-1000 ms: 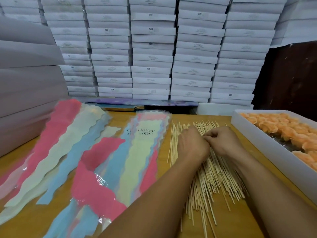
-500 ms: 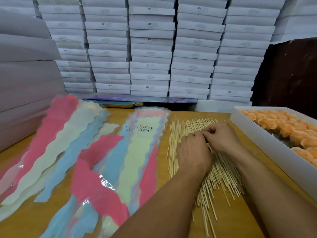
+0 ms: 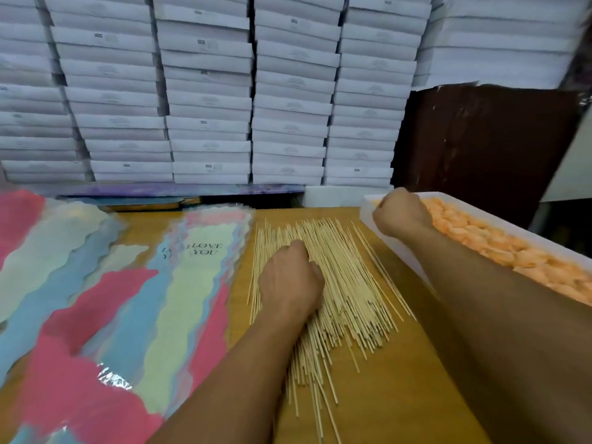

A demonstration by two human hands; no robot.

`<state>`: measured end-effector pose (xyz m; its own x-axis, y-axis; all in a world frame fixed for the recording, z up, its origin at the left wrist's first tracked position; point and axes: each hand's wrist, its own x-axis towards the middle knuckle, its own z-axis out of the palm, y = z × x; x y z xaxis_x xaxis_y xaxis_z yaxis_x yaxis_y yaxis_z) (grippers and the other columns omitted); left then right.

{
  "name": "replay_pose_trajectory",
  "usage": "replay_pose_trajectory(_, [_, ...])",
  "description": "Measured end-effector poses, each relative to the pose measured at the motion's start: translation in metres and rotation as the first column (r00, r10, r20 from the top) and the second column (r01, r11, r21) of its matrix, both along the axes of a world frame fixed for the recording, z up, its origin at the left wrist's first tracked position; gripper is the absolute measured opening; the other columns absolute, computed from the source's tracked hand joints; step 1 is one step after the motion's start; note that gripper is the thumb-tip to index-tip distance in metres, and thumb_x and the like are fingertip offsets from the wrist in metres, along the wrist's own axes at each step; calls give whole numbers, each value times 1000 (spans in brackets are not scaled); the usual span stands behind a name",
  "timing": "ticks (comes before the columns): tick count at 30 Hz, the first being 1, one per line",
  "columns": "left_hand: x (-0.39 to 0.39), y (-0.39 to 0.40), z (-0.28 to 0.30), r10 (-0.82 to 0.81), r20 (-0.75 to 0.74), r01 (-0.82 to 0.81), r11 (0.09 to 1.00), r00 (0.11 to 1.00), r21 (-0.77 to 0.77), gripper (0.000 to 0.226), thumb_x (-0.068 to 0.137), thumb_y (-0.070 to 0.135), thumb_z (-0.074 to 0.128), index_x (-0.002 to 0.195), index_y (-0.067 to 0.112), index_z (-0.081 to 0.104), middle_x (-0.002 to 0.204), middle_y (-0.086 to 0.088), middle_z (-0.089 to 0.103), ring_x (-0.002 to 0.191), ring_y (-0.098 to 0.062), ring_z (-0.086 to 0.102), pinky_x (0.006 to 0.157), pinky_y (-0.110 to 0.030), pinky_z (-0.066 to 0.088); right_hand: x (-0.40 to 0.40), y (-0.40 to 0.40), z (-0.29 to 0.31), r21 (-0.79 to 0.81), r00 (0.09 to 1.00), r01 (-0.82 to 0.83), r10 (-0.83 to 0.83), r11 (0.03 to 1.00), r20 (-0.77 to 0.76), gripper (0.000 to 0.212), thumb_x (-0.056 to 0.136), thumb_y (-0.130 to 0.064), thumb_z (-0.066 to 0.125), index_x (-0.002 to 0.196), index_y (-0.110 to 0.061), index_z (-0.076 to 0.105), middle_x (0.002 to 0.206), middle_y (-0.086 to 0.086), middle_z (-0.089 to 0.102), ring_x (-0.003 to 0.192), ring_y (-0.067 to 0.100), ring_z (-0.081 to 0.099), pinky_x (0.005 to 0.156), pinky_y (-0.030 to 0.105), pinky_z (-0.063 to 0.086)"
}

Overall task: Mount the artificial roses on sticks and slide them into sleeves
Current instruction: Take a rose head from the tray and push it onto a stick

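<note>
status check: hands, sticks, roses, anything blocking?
Left hand curled on the stick pile. Right hand curled at the rose box, grip unclear. Sleeves lie left. Nothing blocking.

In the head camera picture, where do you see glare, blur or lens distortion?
Head view: glare glints on the clear plastic sleeves; the stacked white boxes bow from wide-angle distortion; the right hand over the tray of orange roses looks slightly motion-blurred, as do the frame's edges; the sticks under the left hand stay fairly sharp.
</note>
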<state>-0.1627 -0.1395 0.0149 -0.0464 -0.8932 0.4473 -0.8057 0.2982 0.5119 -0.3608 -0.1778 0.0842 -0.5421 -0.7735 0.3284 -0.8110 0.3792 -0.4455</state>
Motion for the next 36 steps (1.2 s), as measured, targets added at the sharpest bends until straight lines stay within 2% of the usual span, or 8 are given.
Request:
replay_pose_trajectory(4, [-2, 1, -1, -6, -7, 7, 1000, 1000, 4, 13, 92, 25, 54, 101, 17, 59, 99, -1, 64, 87, -24, 61, 70, -36, 52, -55, 1, 12, 96, 981, 190, -183, 977, -70, 25, 85, -11, 64, 110, -8, 60, 111, 18, 62, 100, 38, 63, 70, 39, 45])
replay_pose_trajectory(10, [-3, 2, -1, -11, -19, 11, 1000, 1000, 9, 13, 93, 27, 55, 102, 19, 59, 98, 0, 63, 87, -23, 60, 70, -36, 52, -84, -12, -6, 354, 994, 61, -90, 933, 66, 39, 90, -38, 71, 81, 0, 69, 67, 15, 69, 56, 29, 66, 54, 33, 56])
replay_pose_trajectory(16, [-3, 1, -1, -24, -20, 25, 1000, 999, 17, 12, 93, 26, 54, 101, 19, 58, 98, 0, 63, 86, -22, 60, 67, -34, 49, -92, -34, -21, 248, 994, 105, -104, 963, -17, 42, 83, -54, 69, 80, -13, 61, 78, 9, 67, 71, 27, 65, 64, 35, 55])
replay_pose_trajectory(22, [-4, 2, 0, -14, -17, 15, 1000, 1000, 16, 9, 94, 28, 53, 100, 21, 56, 97, 4, 61, 83, -19, 57, 63, -32, 43, -92, -46, -22, 175, 987, 152, -141, 973, -73, 13, 81, -14, 68, 77, -11, 57, 77, 11, 60, 68, 27, 59, 57, 32, 49])
replay_pose_trajectory(25, [-3, 1, 0, -15, -28, 16, 1000, 999, 19, 8, 94, 26, 53, 98, 20, 56, 95, 4, 61, 82, -20, 57, 65, -34, 47, -99, -46, -13, 116, 986, 155, -146, 981, -80, 12, 76, -10, 69, 78, -7, 57, 71, 9, 55, 60, 25, 53, 48, 27, 37])
replay_pose_trajectory(27, [-2, 1, 0, -15, -35, 16, 1000, 999, 22, 9, 94, 26, 53, 98, 19, 57, 95, 4, 61, 84, -20, 58, 66, -35, 48, -101, -44, -2, 36, 988, 139, -136, 990, -74, 12, 80, -13, 67, 86, -6, 59, 78, 9, 55, 67, 27, 53, 56, 31, 41])
replay_pose_trajectory(33, [-1, 2, 3, -69, -157, 73, 997, 985, 17, 20, 94, 34, 60, 108, 19, 59, 99, 3, 65, 84, -17, 60, 68, -31, 46, -76, -22, 30, -172, 1000, -32, 31, 985, -5, 13, 86, -20, 68, 82, -8, 73, 78, 9, 67, 70, 25, 62, 68, 41, 57])
replay_pose_trajectory(36, [2, 0, 7, -118, -260, 123, 992, 958, 5, 41, 92, 41, 65, 127, 19, 57, 106, 2, 66, 93, -17, 62, 82, -36, 53, -31, -1, 42, -194, 974, -225, 221, 955, -44, 21, 82, -22, 69, 61, -20, 65, 64, 3, 66, 61, 21, 62, 53, 31, 48])
